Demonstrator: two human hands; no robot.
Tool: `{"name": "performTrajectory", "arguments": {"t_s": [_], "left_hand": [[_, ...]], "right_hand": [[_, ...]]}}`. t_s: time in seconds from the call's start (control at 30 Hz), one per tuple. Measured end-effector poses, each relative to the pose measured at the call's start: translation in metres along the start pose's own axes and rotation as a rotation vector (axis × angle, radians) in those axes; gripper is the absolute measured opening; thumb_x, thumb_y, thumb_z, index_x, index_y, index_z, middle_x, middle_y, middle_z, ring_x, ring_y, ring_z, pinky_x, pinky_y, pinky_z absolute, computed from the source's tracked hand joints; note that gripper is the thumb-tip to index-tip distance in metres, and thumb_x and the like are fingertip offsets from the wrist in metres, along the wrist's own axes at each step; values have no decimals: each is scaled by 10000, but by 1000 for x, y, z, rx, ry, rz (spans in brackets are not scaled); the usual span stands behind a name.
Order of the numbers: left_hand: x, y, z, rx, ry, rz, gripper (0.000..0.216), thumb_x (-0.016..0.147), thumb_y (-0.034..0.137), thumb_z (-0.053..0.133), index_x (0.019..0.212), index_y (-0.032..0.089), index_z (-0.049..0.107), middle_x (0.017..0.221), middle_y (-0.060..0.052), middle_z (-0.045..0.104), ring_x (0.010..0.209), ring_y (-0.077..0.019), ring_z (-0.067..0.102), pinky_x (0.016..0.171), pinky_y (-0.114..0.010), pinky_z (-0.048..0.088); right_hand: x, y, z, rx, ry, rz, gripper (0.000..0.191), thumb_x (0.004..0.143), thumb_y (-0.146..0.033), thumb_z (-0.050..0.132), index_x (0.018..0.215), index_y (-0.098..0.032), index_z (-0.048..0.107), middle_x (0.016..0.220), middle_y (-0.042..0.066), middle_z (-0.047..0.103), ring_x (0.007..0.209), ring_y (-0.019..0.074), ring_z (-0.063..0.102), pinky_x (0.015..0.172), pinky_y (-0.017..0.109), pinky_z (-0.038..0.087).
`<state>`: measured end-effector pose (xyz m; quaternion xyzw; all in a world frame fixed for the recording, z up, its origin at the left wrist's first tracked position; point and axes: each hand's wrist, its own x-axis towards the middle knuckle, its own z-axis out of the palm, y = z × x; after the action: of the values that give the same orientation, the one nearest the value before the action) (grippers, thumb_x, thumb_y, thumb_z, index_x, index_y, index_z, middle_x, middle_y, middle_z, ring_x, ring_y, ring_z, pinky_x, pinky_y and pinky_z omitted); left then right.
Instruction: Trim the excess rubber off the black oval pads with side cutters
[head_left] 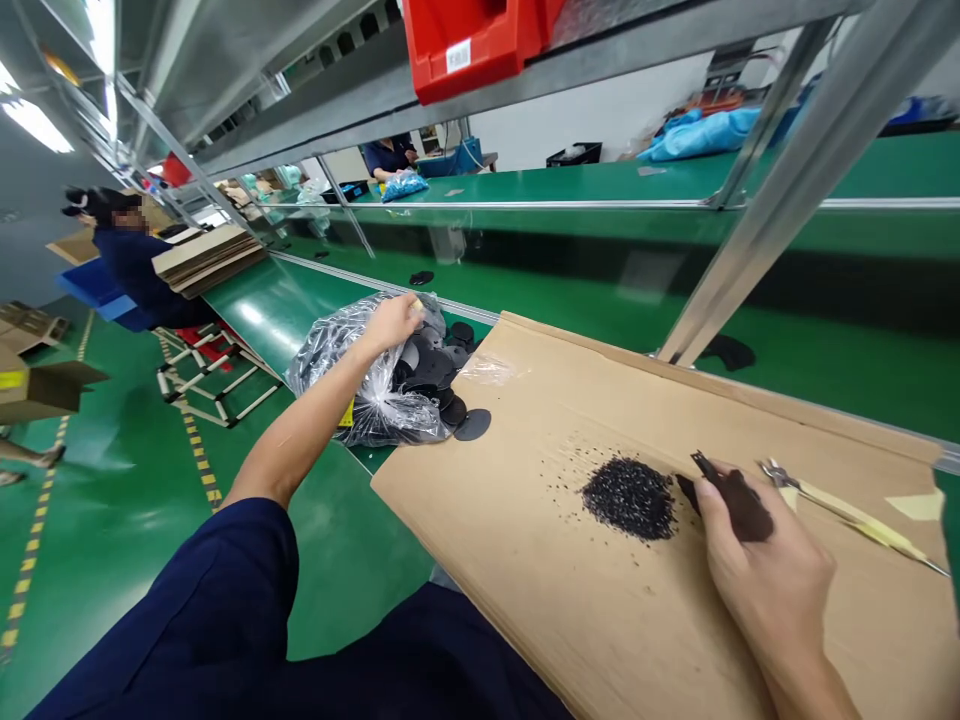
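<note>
My right hand [772,570] is closed around a dark, flat plastic piece [742,505] with a narrow notched end, held over the cardboard just right of a heap of small black bits [630,498]. To the left, my left hand [394,322] reaches over a clear plastic bag [337,345] with its fingers curled; what they hold, if anything, is hidden. Black flat rounded pieces [431,365] spill from the bag's opening. One grey-black disc [472,425] lies at the cardboard's edge. Beyond my right hand rest side cutters [847,512] with yellowish handles.
A cardboard sheet [525,500] covers the green bench. A slanted metal post [772,200] rises behind it, and a red bin [480,50] hangs overhead. A person [135,260] sits at far left near stacked cardboard [210,258]. Another person [390,158] works across the line.
</note>
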<state>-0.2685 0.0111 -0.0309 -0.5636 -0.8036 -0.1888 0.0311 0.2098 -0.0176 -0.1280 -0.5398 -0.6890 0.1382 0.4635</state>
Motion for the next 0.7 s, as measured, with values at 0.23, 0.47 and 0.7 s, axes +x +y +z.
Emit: {"name": "performTrajectory", "arguments": {"t_s": [0.23,0.47,0.7], "left_hand": [[-61,21,33,240,-308,246,282,907,156,480,1103,172,682,1164,-144,678,1131,-290,633,1058,-410,502],[-27,-16,39,417,-275,-48,549,899,151,468,1391,-90,494,1423,-384,503,1413,-444,467,1169,-558,385],[36,-35,30,346,-194,-277,726,994,539,397,1586,121,364,1646,-291,330,1534,-481,312,1177,-688,309]], "right_hand": [[-1,4,1,-2,15,34,480,891,-595,580,1100,-201,758,1053,117,799,939,289,767,862,364,591],[1,8,0,-9,6,10,500,865,-635,575,1052,-211,763,997,115,802,911,307,774,839,382,602],[5,13,-1,-29,33,38,475,840,-633,600,1031,-231,767,999,102,811,898,323,781,775,395,601]]}}
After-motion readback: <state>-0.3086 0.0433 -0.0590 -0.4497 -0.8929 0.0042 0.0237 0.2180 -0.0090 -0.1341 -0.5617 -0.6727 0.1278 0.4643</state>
